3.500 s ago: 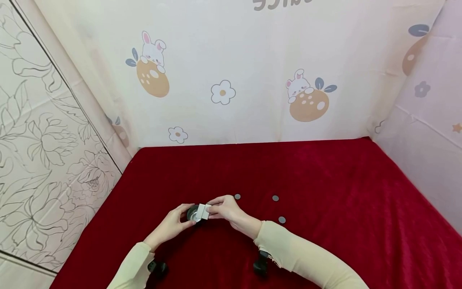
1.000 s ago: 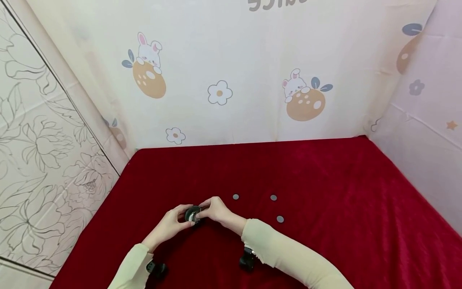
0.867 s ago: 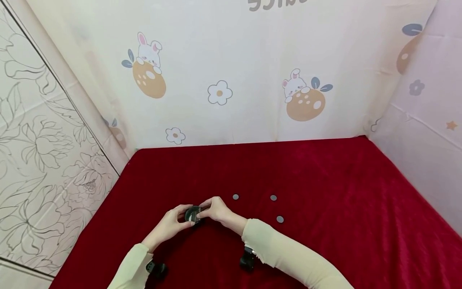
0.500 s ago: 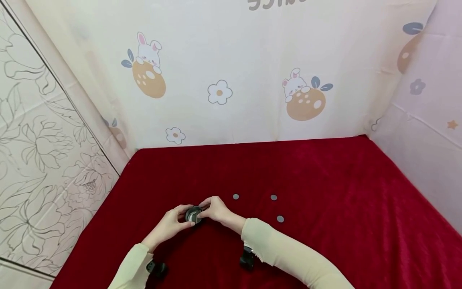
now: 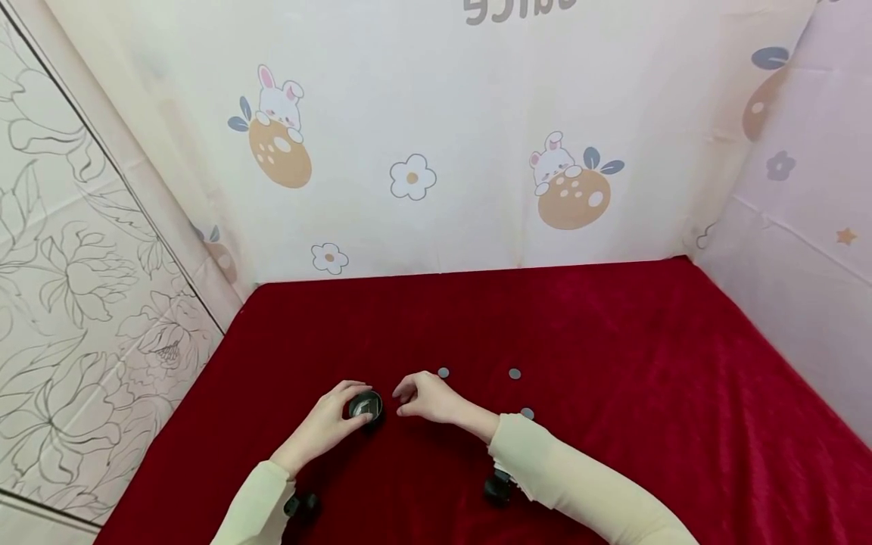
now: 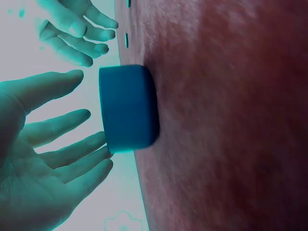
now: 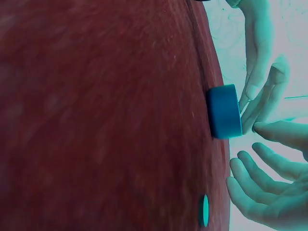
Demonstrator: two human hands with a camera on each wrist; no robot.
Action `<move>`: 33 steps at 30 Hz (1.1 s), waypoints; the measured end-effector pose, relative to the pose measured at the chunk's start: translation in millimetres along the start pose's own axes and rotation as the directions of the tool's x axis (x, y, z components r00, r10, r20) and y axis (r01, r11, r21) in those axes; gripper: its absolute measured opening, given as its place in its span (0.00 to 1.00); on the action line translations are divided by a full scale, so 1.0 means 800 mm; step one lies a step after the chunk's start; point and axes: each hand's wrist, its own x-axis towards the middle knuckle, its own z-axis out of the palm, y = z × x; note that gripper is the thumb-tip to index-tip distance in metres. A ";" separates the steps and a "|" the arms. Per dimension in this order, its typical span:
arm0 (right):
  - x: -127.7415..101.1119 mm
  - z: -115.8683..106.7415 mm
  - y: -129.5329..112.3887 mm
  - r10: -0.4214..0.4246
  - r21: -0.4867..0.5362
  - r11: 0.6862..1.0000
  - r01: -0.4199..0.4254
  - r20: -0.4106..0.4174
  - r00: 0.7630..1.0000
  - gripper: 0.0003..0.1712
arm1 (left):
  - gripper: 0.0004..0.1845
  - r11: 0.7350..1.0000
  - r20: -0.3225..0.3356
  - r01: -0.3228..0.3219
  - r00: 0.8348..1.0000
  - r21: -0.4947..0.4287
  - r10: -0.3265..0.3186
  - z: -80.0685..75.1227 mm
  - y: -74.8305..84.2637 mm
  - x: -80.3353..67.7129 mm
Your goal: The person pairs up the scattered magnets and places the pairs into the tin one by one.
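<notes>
A small round dark tin stands on the red cloth. My left hand lies beside it on the left, its straight fingers touching the side of the tin; the thumb stands just apart. My right hand hovers a little to the right of the tin, fingers relaxed and holding nothing. In the right wrist view the tin sits on the cloth with the left hand's fingers against it and my right hand clear of it.
Three small grey discs lie on the cloth to the right of my hands: one close to the right hand, one further right, one by the right sleeve. Patterned fabric walls enclose the cloth at the back and sides.
My right hand has let go of the tin and drawn back to the right. The white piece it held against the tin earlier is gone from sight. The left hand stays at the tin.
</notes>
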 end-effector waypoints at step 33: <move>-0.095 -0.103 0.058 0.020 -0.157 0.987 -0.022 -0.014 1.000 0.14 | 0.18 0.971 0.197 -0.236 0.951 -0.047 0.240 0.042 0.064 0.048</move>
